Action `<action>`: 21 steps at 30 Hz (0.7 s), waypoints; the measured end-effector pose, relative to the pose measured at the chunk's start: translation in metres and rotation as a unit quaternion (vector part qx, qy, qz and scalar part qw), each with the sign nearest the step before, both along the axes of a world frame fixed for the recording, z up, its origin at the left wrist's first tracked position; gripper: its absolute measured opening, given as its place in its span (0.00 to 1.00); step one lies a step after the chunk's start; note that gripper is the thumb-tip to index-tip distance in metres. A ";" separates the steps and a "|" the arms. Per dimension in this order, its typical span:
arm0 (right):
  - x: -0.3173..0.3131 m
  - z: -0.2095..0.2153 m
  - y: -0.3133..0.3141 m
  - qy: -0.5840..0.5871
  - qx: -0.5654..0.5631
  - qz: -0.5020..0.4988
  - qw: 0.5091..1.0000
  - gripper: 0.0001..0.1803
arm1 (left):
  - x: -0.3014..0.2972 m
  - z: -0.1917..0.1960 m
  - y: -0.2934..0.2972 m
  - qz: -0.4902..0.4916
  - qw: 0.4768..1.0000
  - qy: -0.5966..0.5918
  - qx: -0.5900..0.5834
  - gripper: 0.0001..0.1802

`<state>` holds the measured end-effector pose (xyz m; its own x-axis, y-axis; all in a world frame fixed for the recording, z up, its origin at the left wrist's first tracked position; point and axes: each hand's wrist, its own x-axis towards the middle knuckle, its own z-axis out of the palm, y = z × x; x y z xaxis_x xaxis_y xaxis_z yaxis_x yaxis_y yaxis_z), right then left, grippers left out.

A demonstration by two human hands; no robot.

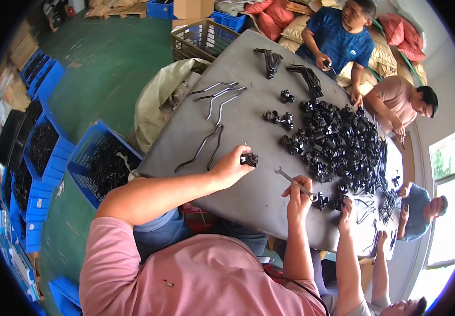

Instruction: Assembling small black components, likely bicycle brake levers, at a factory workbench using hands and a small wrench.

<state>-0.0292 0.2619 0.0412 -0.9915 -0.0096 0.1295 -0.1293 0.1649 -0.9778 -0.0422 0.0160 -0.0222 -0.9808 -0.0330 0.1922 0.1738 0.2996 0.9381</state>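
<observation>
My left hand is closed around a small black clamp-like part, held above the near side of the grey table. My right hand grips a silver combination wrench, its open jaw pointing up and left toward the left hand. The two hands are apart. Beyond my left hand lie bent black metal rods, with more bent rods farther off. A large heap of black clamp-like parts spreads to the right of my hands, and several loose ones lie at its left edge.
Bundles of black rods lie at the table's far side. Left of the table stand a blue crate of black parts and a pale woven sack. A co-worker's hand is close to my right hand; other people stand around the table.
</observation>
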 end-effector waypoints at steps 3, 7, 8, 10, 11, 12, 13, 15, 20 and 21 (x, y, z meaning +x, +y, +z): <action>0.018 -0.012 -0.001 -0.015 -0.252 -0.018 0.967 0.06 | 0.003 0.015 0.003 -0.025 0.997 -0.055 0.046 0.22; 0.023 -0.015 -0.016 -0.053 -0.362 0.040 0.930 0.08 | 0.008 0.031 0.010 -0.030 0.997 -0.066 0.012 0.22; 0.023 -0.018 -0.019 -0.060 -0.376 0.056 0.923 0.08 | 0.010 0.030 0.012 -0.018 0.998 -0.056 -0.005 0.22; 0.024 -0.017 -0.027 -0.070 -0.378 0.057 0.921 0.08 | 0.013 0.030 0.016 -0.006 0.999 -0.046 -0.020 0.22; 0.024 -0.017 -0.031 -0.083 -0.382 0.062 0.918 0.08 | 0.015 0.029 0.017 0.000 0.999 -0.048 -0.009 0.24; 0.024 -0.017 -0.033 -0.094 -0.403 0.064 0.908 0.08 | 0.018 0.029 0.018 0.007 0.999 -0.049 0.002 0.25; 0.024 -0.018 -0.034 -0.096 -0.400 0.068 0.909 0.08 | 0.020 0.029 0.020 0.011 0.999 -0.050 0.005 0.25; 0.026 -0.022 -0.034 -0.104 -0.460 0.069 0.879 0.08 | 0.024 0.034 0.021 0.010 0.999 -0.033 -0.018 0.26; 0.029 -0.028 -0.029 -0.094 -0.478 0.067 0.870 0.09 | 0.021 0.023 0.024 0.032 0.999 0.006 -0.005 0.25; 0.029 -0.028 -0.029 -0.095 -0.472 0.073 0.874 0.10 | 0.020 0.022 0.025 0.035 0.999 0.007 -0.006 0.25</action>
